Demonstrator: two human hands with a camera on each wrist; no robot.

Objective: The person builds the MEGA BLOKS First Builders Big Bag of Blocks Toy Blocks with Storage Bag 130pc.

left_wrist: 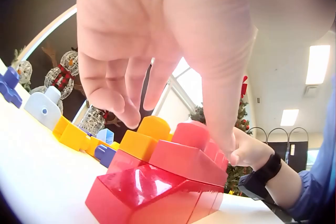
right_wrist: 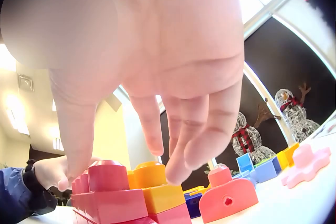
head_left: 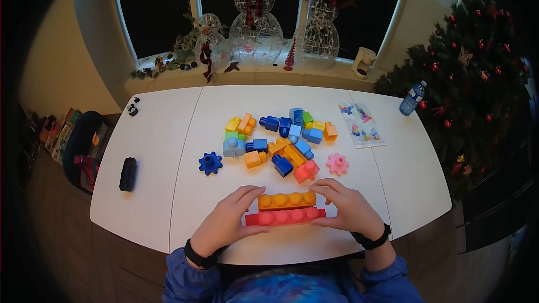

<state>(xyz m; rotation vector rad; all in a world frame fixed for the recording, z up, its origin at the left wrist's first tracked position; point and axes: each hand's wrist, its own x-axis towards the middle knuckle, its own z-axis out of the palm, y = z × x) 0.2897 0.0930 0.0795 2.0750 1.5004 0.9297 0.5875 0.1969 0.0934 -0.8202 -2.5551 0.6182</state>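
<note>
Both hands span a low stack of toy building blocks in front of the person. A long orange block (head_left: 286,200) sits on its far side and a long pink block (head_left: 287,216) on its near side. Beneath them is a red base, with a glossy sloped red block (left_wrist: 139,187) at its left end. My left hand (head_left: 224,216) holds the left end, thumb along the near side and fingers at the far corner. The right hand (head_left: 352,209) holds the right end likewise. In the right wrist view its fingertips (right_wrist: 178,174) are right at the orange block.
Several loose blocks lie beyond the stack, among them a pink rounded block (head_left: 306,171). A blue gear-shaped piece (head_left: 210,164) and a pink one (head_left: 338,164) flank them. Farther out are a picture sheet (head_left: 362,126), a water bottle (head_left: 412,99) and a black case (head_left: 128,174).
</note>
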